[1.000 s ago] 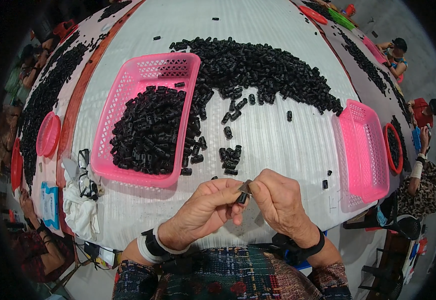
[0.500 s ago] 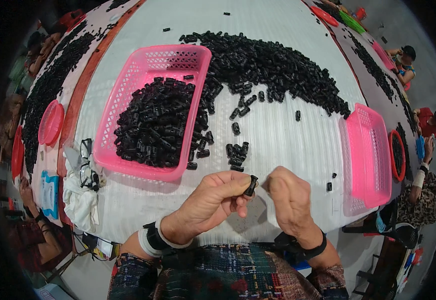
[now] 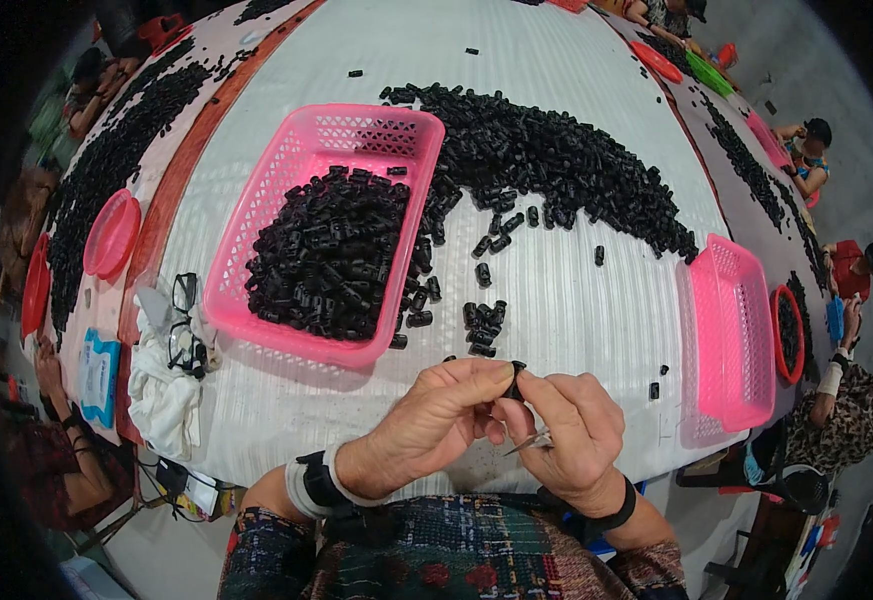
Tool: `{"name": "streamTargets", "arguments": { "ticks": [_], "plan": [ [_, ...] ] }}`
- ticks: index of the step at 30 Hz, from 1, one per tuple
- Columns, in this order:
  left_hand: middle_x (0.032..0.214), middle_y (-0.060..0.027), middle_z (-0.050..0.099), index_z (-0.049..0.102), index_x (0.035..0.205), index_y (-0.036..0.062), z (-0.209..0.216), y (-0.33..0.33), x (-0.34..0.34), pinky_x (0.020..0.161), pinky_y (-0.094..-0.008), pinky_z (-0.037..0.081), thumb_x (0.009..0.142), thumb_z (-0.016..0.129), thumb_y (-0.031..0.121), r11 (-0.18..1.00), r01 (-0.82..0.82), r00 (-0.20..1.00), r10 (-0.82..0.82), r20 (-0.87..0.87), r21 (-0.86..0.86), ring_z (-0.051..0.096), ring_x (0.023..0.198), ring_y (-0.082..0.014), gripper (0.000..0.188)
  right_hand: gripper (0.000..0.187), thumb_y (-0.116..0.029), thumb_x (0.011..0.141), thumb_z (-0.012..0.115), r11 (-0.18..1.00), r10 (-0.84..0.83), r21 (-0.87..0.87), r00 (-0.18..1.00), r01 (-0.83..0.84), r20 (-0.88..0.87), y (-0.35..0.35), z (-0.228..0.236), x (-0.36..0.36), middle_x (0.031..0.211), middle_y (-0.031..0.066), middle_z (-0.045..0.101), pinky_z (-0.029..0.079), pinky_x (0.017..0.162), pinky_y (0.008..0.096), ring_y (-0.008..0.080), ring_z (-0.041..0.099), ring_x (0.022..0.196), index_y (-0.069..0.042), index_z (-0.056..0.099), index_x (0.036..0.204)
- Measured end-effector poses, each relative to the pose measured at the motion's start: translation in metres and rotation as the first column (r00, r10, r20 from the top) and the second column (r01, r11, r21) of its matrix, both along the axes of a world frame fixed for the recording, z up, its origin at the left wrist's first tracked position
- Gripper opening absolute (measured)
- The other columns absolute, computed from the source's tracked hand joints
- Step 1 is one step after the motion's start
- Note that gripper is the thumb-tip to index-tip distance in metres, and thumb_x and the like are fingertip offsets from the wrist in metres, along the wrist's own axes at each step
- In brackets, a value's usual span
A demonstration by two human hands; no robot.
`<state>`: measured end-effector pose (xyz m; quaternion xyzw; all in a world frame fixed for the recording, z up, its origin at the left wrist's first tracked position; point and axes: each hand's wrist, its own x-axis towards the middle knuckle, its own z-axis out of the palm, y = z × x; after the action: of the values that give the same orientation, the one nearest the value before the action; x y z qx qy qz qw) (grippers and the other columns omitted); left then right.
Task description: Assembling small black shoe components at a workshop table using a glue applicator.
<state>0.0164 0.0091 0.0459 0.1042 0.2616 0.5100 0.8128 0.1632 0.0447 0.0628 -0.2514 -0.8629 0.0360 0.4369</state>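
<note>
Between the thumb and fingers of my left hand (image 3: 431, 415) is a small black cylindrical part (image 3: 517, 378). My right hand (image 3: 581, 430) is closed, its thumb and forefinger at the right side of that part. A thin pointed metal tool (image 3: 524, 444) sticks out from under the right fingers; the rest of it is hidden in the palm. Just beyond my hands lies a little group of the same black parts (image 3: 483, 325). To the left, a pink perforated basket (image 3: 218, 290) holds a heap of them.
A long pile of black parts (image 3: 546, 150) curves across the table (image 3: 576, 300). Another pink basket (image 3: 736, 350) stands at the right edge. Eyeglasses (image 3: 184, 325) lie on a white cloth (image 3: 164, 400) at left, near a blue packet (image 3: 100, 375). Other people sit at tables on both sides.
My right hand has come left and down to the black part in my left hand, and the metal tool now shows. The view has shifted slightly.
</note>
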Motion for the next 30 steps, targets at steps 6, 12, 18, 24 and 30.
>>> {"name": "streamTargets", "arguments": {
  "ticks": [6,12,18,24,30],
  "plan": [
    [0.072,-0.0082,0.061,0.057,0.091,0.0019,-0.001,-0.001,0.0,0.057,-0.0217,0.04,0.091,0.046,0.022,0.999,0.001,1.0,-0.002,0.011,0.044,0.053,0.063,-0.0102,0.023,0.036,-0.004,0.053,0.07,1.0,0.02,0.0,0.999,-0.02,-0.034,-0.002,-0.005,-0.001,0.07,0.0084,0.053,0.036,0.042,0.0274,0.0177,0.048,0.05,0.004,0.061,0.087],
    [0.074,-0.0062,0.06,0.057,0.092,0.0015,-0.002,-0.002,0.0,0.058,-0.0217,0.041,0.089,0.05,0.02,0.999,-0.009,1.0,0.008,0.018,0.035,0.052,0.065,-0.0097,0.02,0.033,0.0,0.055,0.071,0.999,0.035,-0.023,0.999,-0.036,-0.035,-0.005,-0.002,-0.001,0.066,0.0071,0.054,0.037,0.042,0.0269,0.0174,0.05,0.051,0.001,0.059,0.086],
    [0.081,-0.0062,0.058,0.057,0.096,0.0001,-0.001,-0.002,-0.006,0.057,-0.0231,0.046,0.085,0.056,0.013,1.0,0.003,0.999,-0.003,0.041,-0.002,0.052,0.066,-0.0101,0.017,0.021,-0.009,0.069,0.065,0.905,0.178,-0.378,0.981,-0.192,-0.073,-0.003,0.021,0.012,0.067,0.0089,0.052,0.04,0.049,0.0281,0.0189,0.05,0.055,0.001,0.053,0.084],
    [0.08,-0.0066,0.058,0.057,0.096,-0.0016,-0.001,-0.002,-0.006,0.057,-0.0246,0.047,0.085,0.055,0.012,0.999,0.042,0.998,-0.043,0.039,0.014,0.053,0.066,-0.0105,0.018,0.014,-0.009,0.085,0.05,0.742,0.103,-0.659,0.992,-0.122,-0.067,0.011,0.018,0.013,0.065,0.0095,0.049,0.038,0.048,0.0285,0.0201,0.048,0.053,0.002,0.056,0.078],
    [0.079,-0.007,0.058,0.057,0.096,-0.0016,-0.001,-0.003,-0.007,0.056,-0.0239,0.048,0.086,0.054,0.012,0.999,0.041,0.998,-0.041,0.038,0.011,0.054,0.065,-0.0101,0.017,0.016,-0.012,0.084,0.054,0.809,0.111,-0.58,0.994,-0.099,-0.015,0.017,0.013,0.009,0.061,0.0086,0.05,0.038,0.045,0.0304,0.0211,0.049,0.05,0.0,0.056,0.075]
  ]
}}
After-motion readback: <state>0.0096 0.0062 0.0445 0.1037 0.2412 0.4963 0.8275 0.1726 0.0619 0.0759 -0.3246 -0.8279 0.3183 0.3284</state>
